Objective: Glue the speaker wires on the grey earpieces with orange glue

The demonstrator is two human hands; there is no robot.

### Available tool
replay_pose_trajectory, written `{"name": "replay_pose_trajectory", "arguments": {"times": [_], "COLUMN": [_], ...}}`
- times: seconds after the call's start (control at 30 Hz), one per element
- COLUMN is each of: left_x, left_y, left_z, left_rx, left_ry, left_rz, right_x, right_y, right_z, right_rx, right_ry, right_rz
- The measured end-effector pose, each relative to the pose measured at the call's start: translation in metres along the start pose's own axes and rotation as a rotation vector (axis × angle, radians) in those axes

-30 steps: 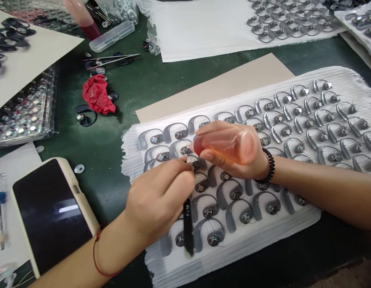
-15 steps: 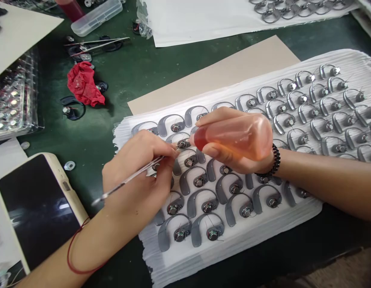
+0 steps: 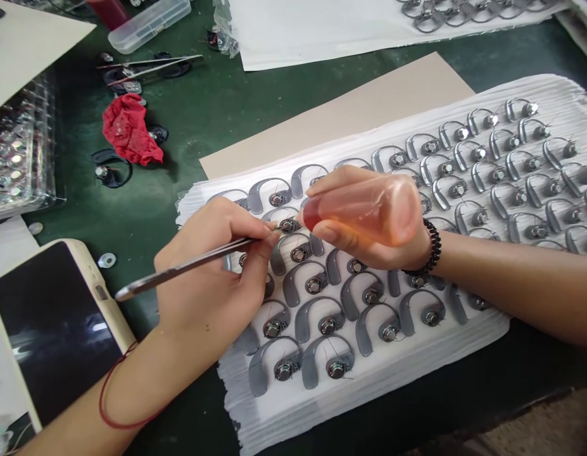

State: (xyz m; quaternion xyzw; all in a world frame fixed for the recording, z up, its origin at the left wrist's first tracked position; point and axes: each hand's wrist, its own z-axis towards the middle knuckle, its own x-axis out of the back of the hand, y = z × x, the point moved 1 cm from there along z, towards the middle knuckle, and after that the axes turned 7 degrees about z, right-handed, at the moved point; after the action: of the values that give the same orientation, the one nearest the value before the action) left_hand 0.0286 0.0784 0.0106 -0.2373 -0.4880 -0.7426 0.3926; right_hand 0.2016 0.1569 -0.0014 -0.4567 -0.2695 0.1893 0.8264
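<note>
My left hand (image 3: 217, 253) is closed around a pair of tweezers (image 3: 179, 271). Their tips reach a grey ear-hook part with a round metal speaker (image 3: 289, 224). From the other side, my right hand (image 3: 369, 247) grips a soft bottle of reddish-orange liquid (image 3: 369, 206). The bottle is tilted nearly flat, its nozzle end pointing at the same speaker; whether it touches is too small to tell. Rows of similar ear-hook parts (image 3: 335, 366) with thin wires lie on a stack of white foam sheets (image 3: 284, 418) beneath both hands.
A phone (image 3: 50, 335) lies at the lower left. Beyond it are a clear tray of small parts (image 3: 20, 158), a crumpled red cloth (image 3: 132, 130), other tweezers (image 3: 155, 68) and a clear plastic box (image 3: 148, 25). Beige cardboard (image 3: 340, 114) sits behind the foam.
The tweezers in my left hand have swung, their rear end moving left and up. Both hands have stayed near the same speaker, and the bottle has shifted slightly left.
</note>
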Motion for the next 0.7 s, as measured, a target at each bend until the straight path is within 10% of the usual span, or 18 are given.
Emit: {"name": "replay_pose_trajectory", "arguments": {"times": [0.7], "left_x": [0.0016], "left_y": [0.0032], "left_z": [0.0022], "left_rx": [0.041], "left_ry": [-0.001], "left_rz": [-0.036], "right_x": [0.0003], "right_y": [-0.0013], "right_z": [-0.0007], "right_rx": [0.042], "right_ry": [0.005], "right_rz": [-0.059]}}
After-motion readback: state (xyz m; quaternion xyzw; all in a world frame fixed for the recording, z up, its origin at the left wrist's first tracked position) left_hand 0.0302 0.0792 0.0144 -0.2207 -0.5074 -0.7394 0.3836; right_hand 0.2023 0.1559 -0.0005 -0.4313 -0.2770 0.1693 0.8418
